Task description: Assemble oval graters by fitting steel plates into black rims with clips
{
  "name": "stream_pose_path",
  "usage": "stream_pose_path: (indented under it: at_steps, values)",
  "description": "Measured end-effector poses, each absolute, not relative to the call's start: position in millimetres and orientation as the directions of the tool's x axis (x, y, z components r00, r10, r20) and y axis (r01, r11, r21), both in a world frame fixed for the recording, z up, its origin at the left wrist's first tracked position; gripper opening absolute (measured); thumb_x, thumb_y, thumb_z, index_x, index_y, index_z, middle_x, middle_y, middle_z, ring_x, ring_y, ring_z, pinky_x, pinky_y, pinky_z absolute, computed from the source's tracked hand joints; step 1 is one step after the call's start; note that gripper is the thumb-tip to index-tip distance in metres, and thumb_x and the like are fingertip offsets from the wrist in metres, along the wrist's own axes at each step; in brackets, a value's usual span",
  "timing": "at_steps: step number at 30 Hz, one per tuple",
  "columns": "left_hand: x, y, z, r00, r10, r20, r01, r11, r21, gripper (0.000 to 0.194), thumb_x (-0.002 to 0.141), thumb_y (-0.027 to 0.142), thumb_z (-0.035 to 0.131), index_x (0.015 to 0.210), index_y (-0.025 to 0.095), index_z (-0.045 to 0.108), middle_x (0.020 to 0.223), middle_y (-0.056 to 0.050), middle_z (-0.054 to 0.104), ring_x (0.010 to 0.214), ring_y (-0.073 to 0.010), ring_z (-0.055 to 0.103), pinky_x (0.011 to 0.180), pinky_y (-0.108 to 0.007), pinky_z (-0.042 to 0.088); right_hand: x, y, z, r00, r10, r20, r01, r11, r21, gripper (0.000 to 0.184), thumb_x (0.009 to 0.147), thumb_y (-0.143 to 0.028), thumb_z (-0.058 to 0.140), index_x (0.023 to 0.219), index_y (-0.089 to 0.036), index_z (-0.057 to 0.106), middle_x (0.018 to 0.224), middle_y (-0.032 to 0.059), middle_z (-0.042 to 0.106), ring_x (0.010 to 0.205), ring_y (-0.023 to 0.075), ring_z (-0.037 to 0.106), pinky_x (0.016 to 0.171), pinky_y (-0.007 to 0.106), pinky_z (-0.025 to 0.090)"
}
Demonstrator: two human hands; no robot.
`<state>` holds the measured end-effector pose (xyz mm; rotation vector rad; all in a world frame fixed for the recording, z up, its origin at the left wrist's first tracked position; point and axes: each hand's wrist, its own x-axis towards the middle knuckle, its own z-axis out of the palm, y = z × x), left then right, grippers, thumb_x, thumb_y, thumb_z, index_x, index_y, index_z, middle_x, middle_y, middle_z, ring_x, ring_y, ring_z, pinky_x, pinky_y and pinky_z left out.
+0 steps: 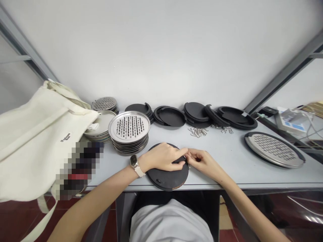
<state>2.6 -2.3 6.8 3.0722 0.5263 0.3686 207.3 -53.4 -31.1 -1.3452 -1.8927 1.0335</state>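
Observation:
A round black rubber-rimmed disc (165, 176) lies at the front edge of the grey table (227, 158). My left hand (164, 156), with a watch on the wrist, rests on top of the disc, its fingers curled and pinching at the disc's right rim. My right hand (202, 161) meets it there, fingertips pinched on a small metal piece I can barely make out. Both hands touch at the rim.
A stack of perforated steel discs (129, 131) stands behind the left hand, more plates (101, 129) beside it. Black rings (194, 114) line the wall, wire clips (198, 131) in front. An assembled grater disc (274, 149) lies right. A cream tote bag (37, 137) sits left.

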Motion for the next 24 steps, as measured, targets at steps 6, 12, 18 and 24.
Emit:
stream_pose_path:
  at_steps: [6, 12, 18, 24]
  values:
    - [3.5, -2.3, 6.5, 0.910, 0.344, 0.231, 0.339, -0.939, 0.062, 0.024, 0.089, 0.037, 0.046, 0.103, 0.017, 0.048, 0.070, -0.003, 0.065, 0.060, -0.0196, 0.063, 0.053, -0.026, 0.040, 208.0, -53.8, -29.5, -0.328, 0.945, 0.012, 0.498, 0.184, -0.847, 0.037, 0.093, -0.045, 0.041, 0.067, -0.020, 0.037, 0.062, -0.0051, 0.027, 0.057, 0.0103, 0.027, 0.052, 0.023, 0.023]
    - [2.3, -1.5, 4.5, 0.916, 0.326, 0.232, 0.325, -0.945, 0.046, 0.021, 0.090, 0.036, 0.045, 0.099, 0.018, 0.049, 0.070, -0.002, 0.065, 0.060, -0.0192, 0.063, 0.053, -0.027, 0.039, 208.8, -54.5, -29.8, -0.327, 0.945, 0.014, 0.504, 0.187, -0.843, 0.036, 0.093, -0.043, 0.042, 0.066, -0.020, 0.037, 0.062, -0.0053, 0.027, 0.058, 0.0101, 0.027, 0.052, 0.023, 0.022]
    - [2.2, -0.7, 2.4, 0.923, 0.298, 0.243, 0.301, -0.953, 0.028, 0.023, 0.090, 0.034, 0.046, 0.105, 0.017, 0.049, 0.070, -0.002, 0.064, 0.060, -0.0184, 0.062, 0.052, -0.027, 0.038, 207.8, -54.1, -30.3, -0.324, 0.946, 0.009, 0.530, 0.189, -0.826, 0.030, 0.093, -0.038, 0.042, 0.070, -0.018, 0.044, 0.062, -0.0052, 0.028, 0.058, 0.0100, 0.027, 0.052, 0.023, 0.022]
    - [1.8, 0.1, 1.3, 0.930, 0.239, 0.280, 0.232, -0.971, 0.057, 0.015, 0.091, 0.030, 0.045, 0.098, 0.018, 0.051, 0.077, -0.003, 0.063, 0.065, -0.0170, 0.061, 0.056, -0.027, 0.041, 207.6, -54.2, -29.8, -0.320, 0.947, 0.016, 0.537, 0.196, -0.820, 0.031, 0.092, -0.036, 0.043, 0.066, -0.019, 0.038, 0.061, -0.0056, 0.028, 0.058, 0.0099, 0.028, 0.052, 0.022, 0.023]
